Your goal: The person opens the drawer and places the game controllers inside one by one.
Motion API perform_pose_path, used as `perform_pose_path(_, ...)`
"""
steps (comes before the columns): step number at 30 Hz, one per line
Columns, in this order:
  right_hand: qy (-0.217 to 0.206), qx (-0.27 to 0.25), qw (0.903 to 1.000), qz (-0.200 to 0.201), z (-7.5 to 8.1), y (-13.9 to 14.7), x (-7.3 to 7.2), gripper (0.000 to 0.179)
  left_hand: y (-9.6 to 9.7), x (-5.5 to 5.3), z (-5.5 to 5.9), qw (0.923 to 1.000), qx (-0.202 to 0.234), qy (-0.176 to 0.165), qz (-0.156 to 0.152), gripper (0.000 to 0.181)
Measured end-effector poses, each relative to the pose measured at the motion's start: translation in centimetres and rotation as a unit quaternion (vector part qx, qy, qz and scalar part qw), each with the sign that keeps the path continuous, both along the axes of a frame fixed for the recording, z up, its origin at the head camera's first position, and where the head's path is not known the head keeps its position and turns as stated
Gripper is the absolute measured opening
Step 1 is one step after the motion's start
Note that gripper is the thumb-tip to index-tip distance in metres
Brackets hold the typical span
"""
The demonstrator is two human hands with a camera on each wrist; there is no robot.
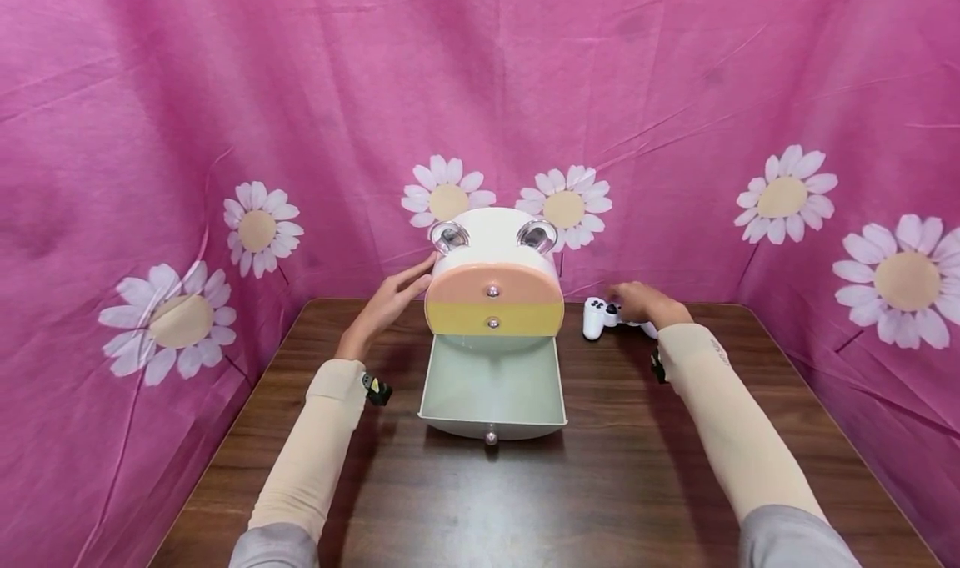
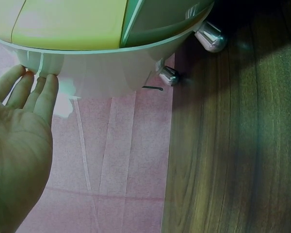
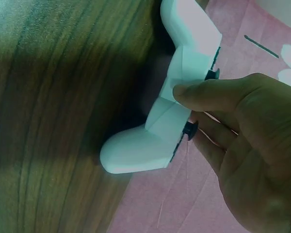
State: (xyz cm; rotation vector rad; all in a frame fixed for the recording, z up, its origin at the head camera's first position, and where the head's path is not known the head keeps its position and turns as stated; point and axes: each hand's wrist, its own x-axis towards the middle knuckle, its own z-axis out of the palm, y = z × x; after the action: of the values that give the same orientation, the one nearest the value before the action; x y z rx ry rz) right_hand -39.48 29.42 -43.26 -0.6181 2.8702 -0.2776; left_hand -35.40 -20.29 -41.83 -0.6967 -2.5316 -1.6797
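Observation:
A small drawer cabinet with a white body and frog-like eyes stands on the table. Its orange top drawer and yellow middle drawer are closed. The pale green bottom drawer is pulled far out, with nothing visible inside. My left hand rests its nearly straight fingertips against the cabinet's left side, as the left wrist view confirms. Right of the cabinet, my right hand pinches the middle of a white game controller between thumb and fingers. The controller is held on edge in the right wrist view.
The brown wooden table extends around the cabinet. Behind and along both sides hangs a pink cloth printed with daisies. A silver knob juts from the front of the pulled-out drawer. Metal feet hold the cabinet off the table.

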Motion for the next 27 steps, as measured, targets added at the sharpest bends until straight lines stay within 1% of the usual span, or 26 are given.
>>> perform_pose_path(3,0.004,0.012,0.9999,0.004,-0.7,0.1,-0.4,0.050,0.0,0.0,-0.1,1.0000,-0.002,0.008,0.001,0.051)
perform_pose_path(6,0.016,0.019,0.9996,0.013,-1.1,0.2,-0.6,0.047,0.0,0.0,-0.1,1.0000,0.000,0.007,0.000,0.051)
perform_pose_path(9,0.024,0.019,0.9991,0.028,-0.8,0.1,-0.2,0.046,0.0,0.0,-0.1,1.0000,0.000,0.000,-0.001,0.051)
perform_pose_path(13,0.010,0.011,0.9993,0.035,-0.1,0.0,0.3,0.049,0.0,-0.1,0.1,0.9999,-0.003,-0.014,-0.002,0.052)
perform_pose_path(16,-0.016,0.005,0.9997,0.019,0.2,-0.1,0.4,0.050,0.0,-0.2,0.2,0.9998,-0.007,-0.020,-0.005,0.053)
perform_pose_path(20,-0.056,0.005,0.9983,-0.016,0.2,-0.2,0.2,0.049,0.0,-0.2,0.3,0.9998,-0.006,-0.017,-0.004,0.053)
perform_pose_path(23,-0.064,0.009,0.9977,-0.021,0.0,-0.2,0.1,0.048,0.0,-0.1,0.1,1.0000,-0.001,-0.006,-0.002,0.051)
perform_pose_path(27,-0.056,0.002,0.9983,-0.018,-0.2,-0.1,0.3,0.042,0.0,0.0,-0.1,1.0000,0.003,0.008,-0.004,0.050)
